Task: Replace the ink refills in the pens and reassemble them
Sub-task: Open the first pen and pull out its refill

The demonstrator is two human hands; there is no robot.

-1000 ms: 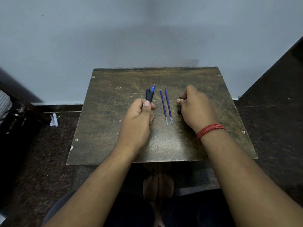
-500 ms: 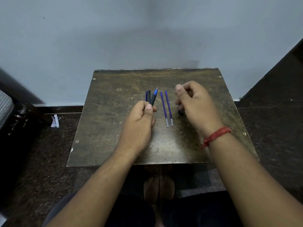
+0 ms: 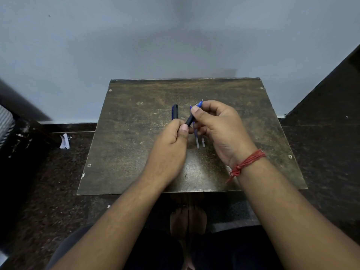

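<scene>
Blue-tipped and dark-barrelled, the pen [image 3: 191,115] I hold slants tip up-right; my left hand [image 3: 171,145] pinches its rear, my right hand [image 3: 218,125] its front. One capped pen [image 3: 175,112] and two refills [image 3: 200,142] lie lengthwise on the table [image 3: 124,152].

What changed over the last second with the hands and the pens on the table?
The right hand left the table's right side, crossed over and gripped the blue tip end of the pen that the left hand lifted. Both hands now hold it above the table. The second pen and the two refills stayed put.
</scene>
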